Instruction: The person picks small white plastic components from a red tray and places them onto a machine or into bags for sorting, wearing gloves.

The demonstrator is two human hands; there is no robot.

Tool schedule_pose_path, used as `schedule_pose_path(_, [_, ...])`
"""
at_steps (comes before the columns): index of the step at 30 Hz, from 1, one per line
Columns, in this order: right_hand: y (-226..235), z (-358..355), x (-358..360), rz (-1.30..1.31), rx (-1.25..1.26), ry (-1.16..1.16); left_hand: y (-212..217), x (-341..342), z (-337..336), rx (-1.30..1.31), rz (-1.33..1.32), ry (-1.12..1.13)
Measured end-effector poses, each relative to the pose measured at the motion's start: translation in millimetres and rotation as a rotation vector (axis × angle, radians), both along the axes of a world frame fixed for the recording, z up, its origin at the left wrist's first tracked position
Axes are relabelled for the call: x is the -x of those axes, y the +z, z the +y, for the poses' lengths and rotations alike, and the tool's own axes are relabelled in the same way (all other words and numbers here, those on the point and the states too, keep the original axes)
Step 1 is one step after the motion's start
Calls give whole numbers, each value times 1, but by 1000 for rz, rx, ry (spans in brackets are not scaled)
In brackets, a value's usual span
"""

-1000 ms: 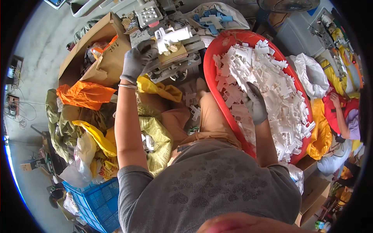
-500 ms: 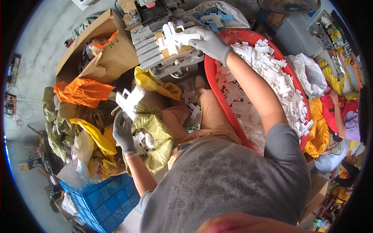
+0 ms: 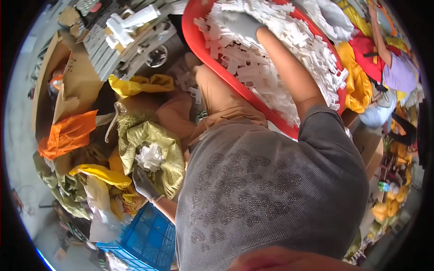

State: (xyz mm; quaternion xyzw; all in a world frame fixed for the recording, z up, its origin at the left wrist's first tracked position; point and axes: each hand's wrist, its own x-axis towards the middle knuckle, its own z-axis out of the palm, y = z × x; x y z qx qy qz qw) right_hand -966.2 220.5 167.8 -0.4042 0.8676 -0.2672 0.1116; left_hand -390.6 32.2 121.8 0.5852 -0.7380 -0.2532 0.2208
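My right hand [image 3: 242, 25], in a grey glove, reaches into the red tub [image 3: 192, 34] at the top. Its fingers blur into the heap of white plastic toy-pistol pieces [image 3: 289, 49], so a grip cannot be made out. At lower left, my gloved left hand [image 3: 145, 183] is at the edge of the green woven sack [image 3: 167, 174], fingers loosely apart with nothing visible in them. White pieces [image 3: 150, 157] lie in the sack's mouth beside it. One white toy pistol [image 3: 131, 25] rests on the wooden block of the grey metal machine [image 3: 101, 52].
A cardboard box [image 3: 79, 86] and orange cloth [image 3: 68, 135] are at the left. Below the sack stands a blue crate [image 3: 149, 237]. Loose white pieces [image 3: 195, 95] lie on the floor by my legs. A person in purple [image 3: 401, 74] is at far right.
My view has turned, shifting the scene leftward. My right hand has left the toy pistol on the machine and entered the tub. The left hand has lowered to the sack and let go its toy pistol.
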Motion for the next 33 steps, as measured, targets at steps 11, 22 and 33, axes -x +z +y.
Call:
schedule_pose_path(11, [-179,60,-80,-61,-387,12,6,64,3,-66,-125,-340])
schedule_pose_path(22, [-184,149,-17,-1056,283,-156,-5,66,-5,-38,-104,-392])
schedule_pose_path(33, [-278,139,-24,55,-29,-192,24,118,-24,37,-49,-393])
